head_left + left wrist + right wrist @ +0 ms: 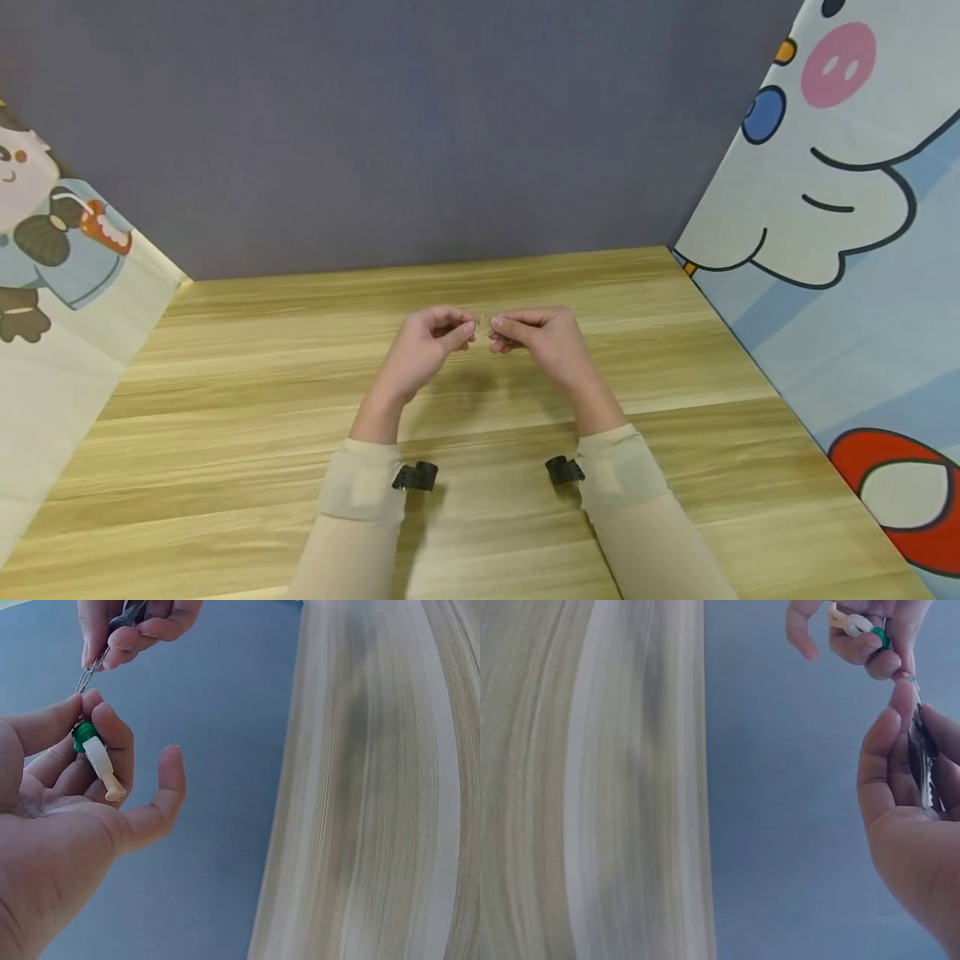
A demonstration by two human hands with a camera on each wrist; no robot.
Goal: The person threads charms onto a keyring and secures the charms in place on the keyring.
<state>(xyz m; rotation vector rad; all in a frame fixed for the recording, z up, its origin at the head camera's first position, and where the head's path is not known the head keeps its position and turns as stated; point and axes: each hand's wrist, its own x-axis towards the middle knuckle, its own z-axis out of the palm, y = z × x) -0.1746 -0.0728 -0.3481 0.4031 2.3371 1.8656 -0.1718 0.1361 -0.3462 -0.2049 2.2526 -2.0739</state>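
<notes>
Both hands meet over the table, a small gap between their fingertips. My left hand (423, 350) pinches the top of a small keychain charm (96, 754), green above, white in the middle and beige at its tip, which hangs against the curled fingers. My right hand (547, 342) pinches a few metal keys (922, 765); a serrated blade points back toward the palm. Thin silver metal, like a ring or chain (87, 677), spans from the keys to the left fingertips. Fingers hide part of the keys. In the left wrist view the left little finger sticks out.
Below the hands lies a wood-grain table (225, 433). A grey-blue panel (420, 133) rises along its far edge. Cartoon-printed panels (817, 242) stand at the right and left sides. Each sleeved wrist wears a black camera mount (415, 477).
</notes>
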